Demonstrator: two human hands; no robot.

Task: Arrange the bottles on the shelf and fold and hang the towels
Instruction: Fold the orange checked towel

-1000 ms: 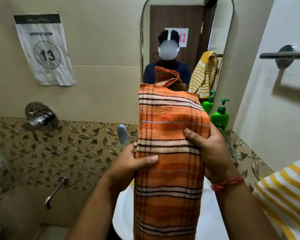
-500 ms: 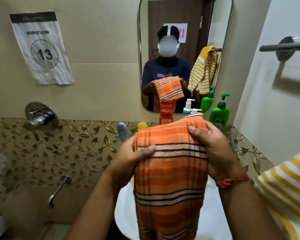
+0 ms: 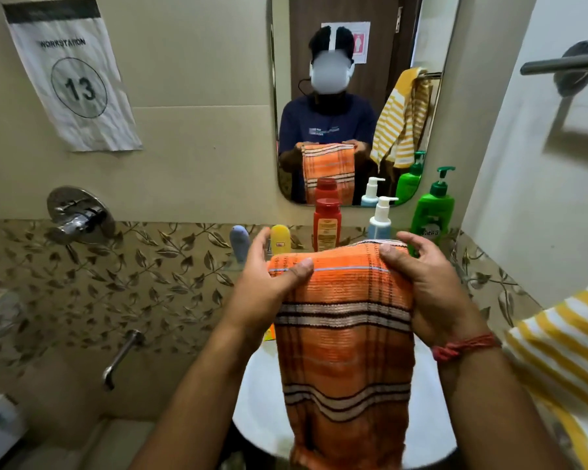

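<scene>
An orange striped towel [image 3: 343, 337] hangs folded lengthwise in front of me over the white basin [image 3: 262, 395]. My left hand [image 3: 269, 290] holds its top left corner, thumb pressed on the front. My right hand [image 3: 428, 283] grips the top right corner, thumb on top. Behind the towel, bottles stand in a row below the mirror: a grey-blue one [image 3: 240, 242], a yellow one [image 3: 280, 239], a red one [image 3: 326, 223], a white pump bottle [image 3: 381, 218] and a green pump bottle [image 3: 431, 212]. A yellow-and-white striped towel [image 3: 564, 354] hangs at the lower right.
A metal towel bar [image 3: 564, 62] sticks out from the right wall, high up. The mirror [image 3: 353, 96] reflects me and a door. A chrome tap valve [image 3: 77, 217] and a spout [image 3: 121, 357] sit on the left tiled wall. A workstation 13 sign [image 3: 72, 76] hangs upper left.
The towel's top fold has come down from chest height to just above the basin, uncovering the bottles and the mirror. Both hands kept their hold on it and shifted to the top corners.
</scene>
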